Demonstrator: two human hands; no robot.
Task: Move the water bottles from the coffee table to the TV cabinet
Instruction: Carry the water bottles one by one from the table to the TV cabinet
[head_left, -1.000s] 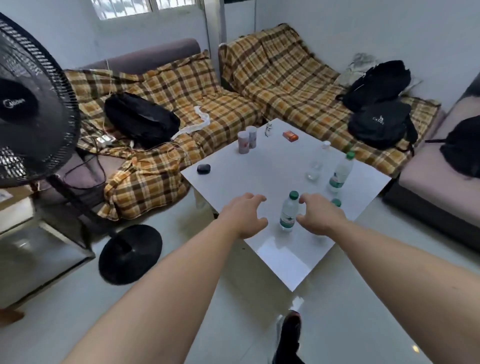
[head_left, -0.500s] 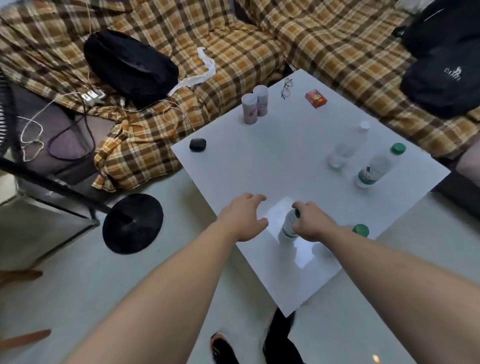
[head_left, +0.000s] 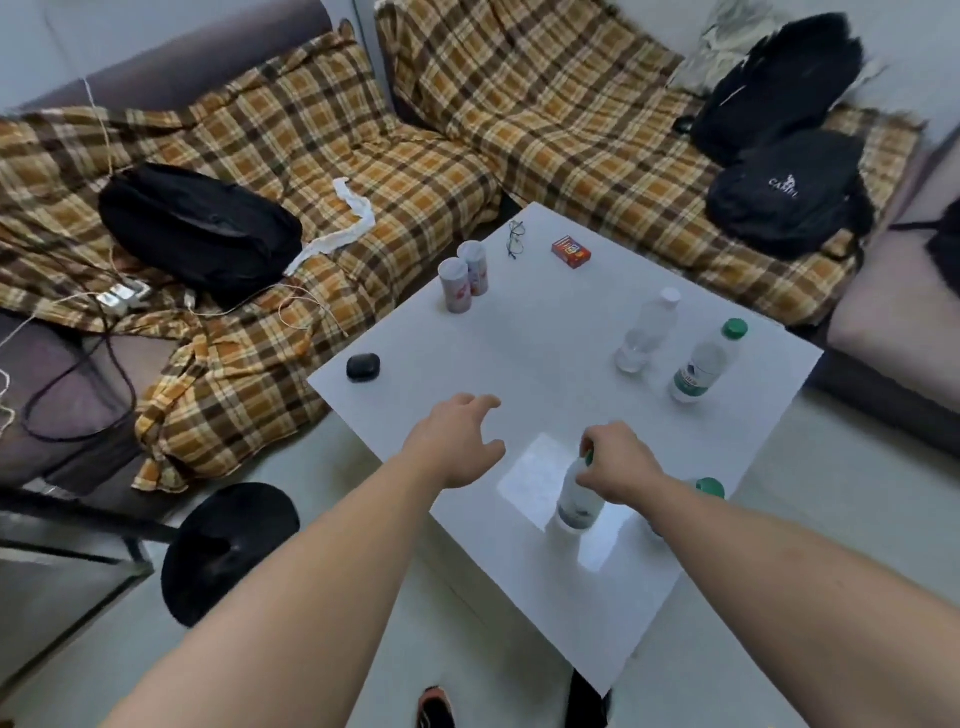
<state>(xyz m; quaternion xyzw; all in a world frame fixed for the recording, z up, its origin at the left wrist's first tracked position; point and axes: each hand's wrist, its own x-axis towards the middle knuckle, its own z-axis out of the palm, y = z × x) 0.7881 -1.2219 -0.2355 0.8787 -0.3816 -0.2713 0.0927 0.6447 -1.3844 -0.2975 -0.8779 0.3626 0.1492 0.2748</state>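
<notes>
Green-capped, the near bottle (head_left: 576, 501) was gripped at its neck by the right hand (head_left: 621, 462), left hand (head_left: 457, 441) open, and that forearm might knock the neighbouring bottle (head_left: 709, 487) off the bench (head_left: 519, 353).

Plaid-covered sofas (head_left: 545, 104), pale tiled floor (head_left: 831, 545).

This is somebody's living room, and a lived-in one. Two sofas (head_left: 171, 83) meet in the corner, both draped in orange-and-brown plaid throws (head_left: 545, 119). A low white bench (head_left: 519, 353) stands in front of them on a pale tiled floor (head_left: 841, 519). Black backpacks (head_left: 197, 228) lie on the cushions, and a power strip (head_left: 122, 296) trails its cables over one seat. The round base of a standing fan (head_left: 228, 551) sits on the floor nearby. Spectacles (head_left: 515, 239), two cans (head_left: 454, 286) and water bottles (head_left: 704, 364) clutter the bench.
</notes>
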